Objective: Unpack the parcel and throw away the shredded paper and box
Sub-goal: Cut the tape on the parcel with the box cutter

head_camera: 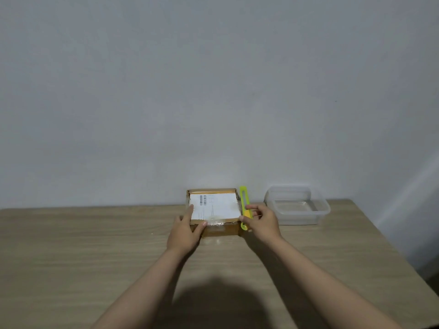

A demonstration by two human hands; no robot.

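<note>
Judging by its flat shape, the small brown cardboard parcel with a white shipping label (213,210) looks light and stiff, its clear tape probably slick — best held by its side edges. Left hand (184,231) fingers (190,211) spread narrow over the near-left corner, pinning it to the pale wood-grain bench (95,245). Right hand (261,224) fingers pinch a yellow-green plastic box cutter (244,205) at the parcel's right edge. Beyond those fingers sits a clear plastic tub (297,206), apart. Plain grey wall (213,91) behind — no bin visible.
</note>
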